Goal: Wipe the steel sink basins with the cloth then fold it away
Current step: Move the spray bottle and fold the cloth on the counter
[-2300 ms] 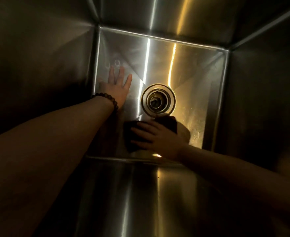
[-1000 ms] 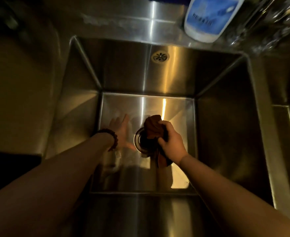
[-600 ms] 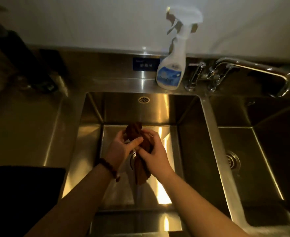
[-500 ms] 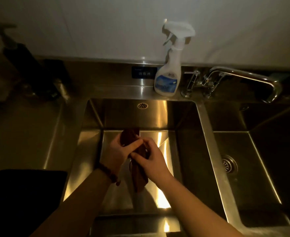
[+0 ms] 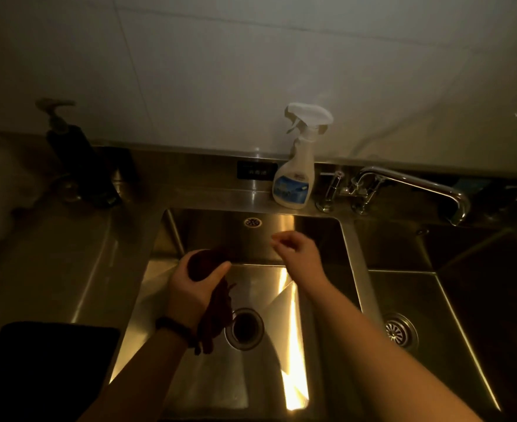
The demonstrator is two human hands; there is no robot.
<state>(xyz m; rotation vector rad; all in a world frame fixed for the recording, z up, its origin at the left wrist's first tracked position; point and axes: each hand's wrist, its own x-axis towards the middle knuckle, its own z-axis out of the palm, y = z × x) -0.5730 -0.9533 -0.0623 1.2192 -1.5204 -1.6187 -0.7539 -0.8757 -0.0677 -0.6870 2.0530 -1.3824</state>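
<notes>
My left hand [image 5: 190, 287] grips the dark red cloth [image 5: 213, 303], bunched in my curled fingers, its tail hanging over the left basin [image 5: 147, 287]. My right hand [image 5: 299, 254] hovers at one o'clock of it, fingers loosely bent, holding nothing. Two basins, each with one drain. One spray bottle [image 5: 295, 175] stands at twelve o'clock, its blue label unreadable. One tap [image 5: 409, 187] reaches over the right basin [image 5: 464, 300].

kitchen: steel double sink [image 5: 350, 236], tap [image 5: 415, 184], tiled wall [image 5: 190, 71].
</notes>
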